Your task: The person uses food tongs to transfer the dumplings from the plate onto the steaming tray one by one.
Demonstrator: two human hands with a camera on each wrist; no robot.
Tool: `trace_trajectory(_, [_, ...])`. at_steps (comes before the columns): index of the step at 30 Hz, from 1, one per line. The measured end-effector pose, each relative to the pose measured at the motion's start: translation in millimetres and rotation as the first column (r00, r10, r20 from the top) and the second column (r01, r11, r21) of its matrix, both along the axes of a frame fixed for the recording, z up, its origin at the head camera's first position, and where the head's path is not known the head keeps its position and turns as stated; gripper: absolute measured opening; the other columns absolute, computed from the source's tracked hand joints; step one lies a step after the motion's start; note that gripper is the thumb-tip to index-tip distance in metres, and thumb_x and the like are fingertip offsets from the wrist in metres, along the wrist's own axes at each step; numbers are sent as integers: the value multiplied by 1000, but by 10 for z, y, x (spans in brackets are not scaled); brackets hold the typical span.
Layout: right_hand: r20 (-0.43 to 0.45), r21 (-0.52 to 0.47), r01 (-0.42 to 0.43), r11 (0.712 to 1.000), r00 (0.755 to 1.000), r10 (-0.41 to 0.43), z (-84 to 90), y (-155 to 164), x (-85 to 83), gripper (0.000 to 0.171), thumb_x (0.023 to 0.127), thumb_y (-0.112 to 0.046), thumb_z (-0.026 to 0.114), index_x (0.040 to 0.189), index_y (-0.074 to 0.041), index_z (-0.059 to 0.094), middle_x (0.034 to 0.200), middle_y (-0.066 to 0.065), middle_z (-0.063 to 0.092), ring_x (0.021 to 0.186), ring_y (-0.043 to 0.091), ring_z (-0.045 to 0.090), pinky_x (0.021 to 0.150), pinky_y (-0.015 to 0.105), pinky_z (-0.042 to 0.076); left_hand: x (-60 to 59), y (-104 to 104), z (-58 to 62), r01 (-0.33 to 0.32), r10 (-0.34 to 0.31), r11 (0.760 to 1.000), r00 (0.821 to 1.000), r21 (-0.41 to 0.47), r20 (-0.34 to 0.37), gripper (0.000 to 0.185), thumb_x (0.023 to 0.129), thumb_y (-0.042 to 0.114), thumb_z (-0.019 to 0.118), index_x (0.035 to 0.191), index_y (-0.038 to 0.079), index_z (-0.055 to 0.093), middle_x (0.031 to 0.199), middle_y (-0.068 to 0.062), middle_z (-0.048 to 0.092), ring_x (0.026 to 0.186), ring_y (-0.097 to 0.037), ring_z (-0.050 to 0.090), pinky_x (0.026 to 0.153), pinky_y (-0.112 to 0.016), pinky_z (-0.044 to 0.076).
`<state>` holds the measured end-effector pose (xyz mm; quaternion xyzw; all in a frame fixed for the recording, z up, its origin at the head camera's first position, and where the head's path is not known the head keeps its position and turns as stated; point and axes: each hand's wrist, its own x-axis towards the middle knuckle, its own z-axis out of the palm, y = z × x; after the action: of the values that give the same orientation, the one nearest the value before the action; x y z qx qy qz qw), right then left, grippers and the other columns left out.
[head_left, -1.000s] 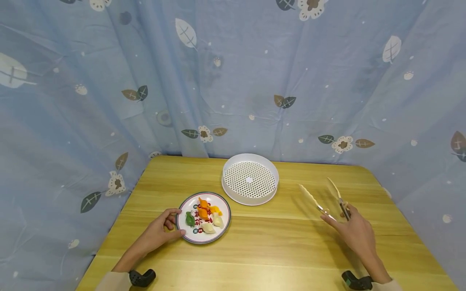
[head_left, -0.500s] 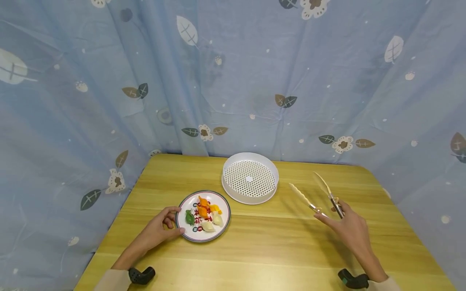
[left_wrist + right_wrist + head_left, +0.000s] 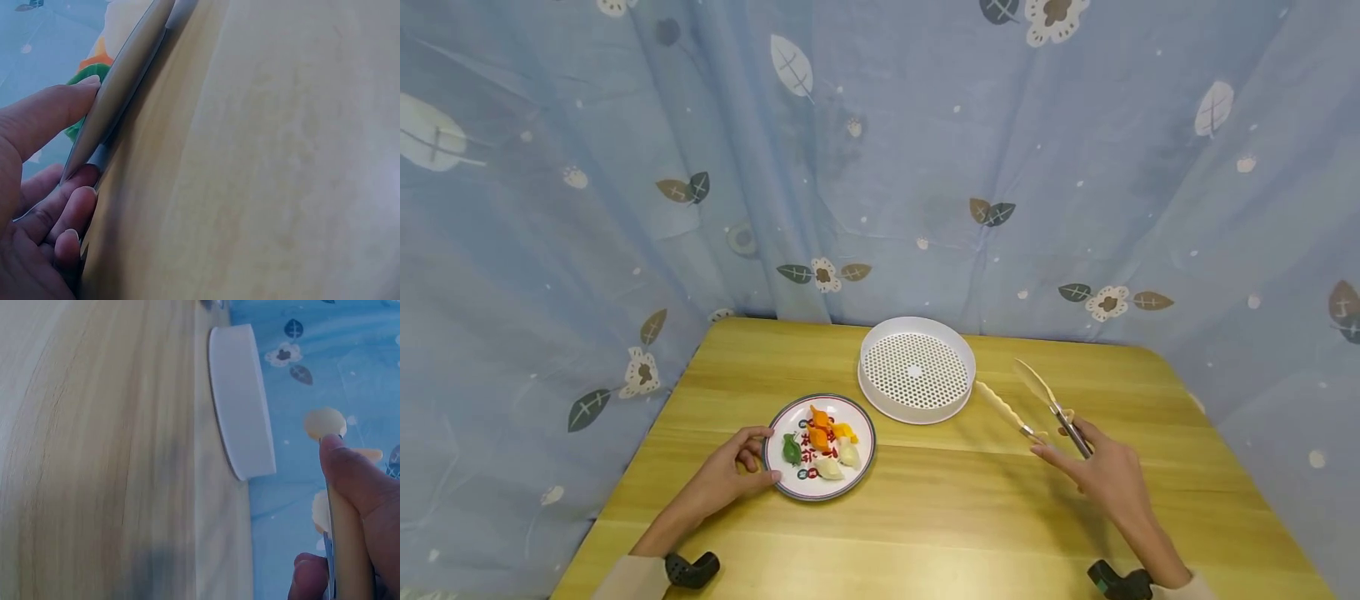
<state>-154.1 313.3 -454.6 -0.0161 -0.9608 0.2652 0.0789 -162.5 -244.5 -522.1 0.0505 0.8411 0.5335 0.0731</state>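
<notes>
My left hand (image 3: 722, 475) pinches the left rim of a round white plate (image 3: 862, 435) with a dark edge and red writing. The left wrist view shows thumb above and fingers below the plate's rim (image 3: 119, 87). On the plate lie several small dumpling-shaped pieces: orange ones (image 3: 817, 438), a yellow one (image 3: 844, 432), cream ones (image 3: 829, 469) and a green one (image 3: 792, 450). My right hand (image 3: 1108, 475) holds tongs (image 3: 998, 404) with cream tips and metal arms, spread wide with nothing between them. They hover right of a white perforated steamer basket (image 3: 917, 413).
A wooden table (image 3: 940, 533) bears everything. The steamer basket stands upright at the back middle, near a blue patterned curtain (image 3: 895, 167) that hangs behind and on both sides. Dark wrist devices (image 3: 692, 571) sit on both forearms.
My right hand has moved left with the spread tongs, bringing their tips close to the steamer basket's right side. The left hand and plate stay in place.
</notes>
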Motion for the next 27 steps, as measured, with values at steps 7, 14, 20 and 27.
trace_trajectory(7, [-21,36,-21,999,1000,21,16,-104,0,90,87,-62,74,148,1,53,51,-2,51,42,14,48,45,31,36,8,-10,10,11,-11,1000,1000,2,-4,68,84,23,88,141,9,53,108,-12,55,90,-25,50,75,-29,43])
trace_trajectory(14, [-82,82,-68,994,994,75,6,-192,-25,85,85,-60,77,143,-1,59,58,-3,34,54,13,23,49,31,26,19,-3,-4,10,-10,1000,1000,-2,-1,68,84,23,88,141,10,53,109,-12,56,90,-25,50,75,-29,44])
trace_trajectory(20, [-118,76,-102,992,987,110,-16,-248,-45,82,84,-59,79,141,-2,62,59,-4,37,53,12,25,48,29,27,22,-1,-10,3,-3,1000,1000,-7,-1,68,84,22,88,141,10,54,109,-12,57,90,-24,50,75,-29,44])
trace_trajectory(27, [-153,72,-147,986,976,157,-6,-342,-69,76,82,-58,82,136,-6,68,58,-7,35,54,10,26,48,28,27,28,1,13,-12,11,1000,1000,16,17,71,83,22,89,142,10,53,110,-12,57,90,-25,50,74,-29,44])
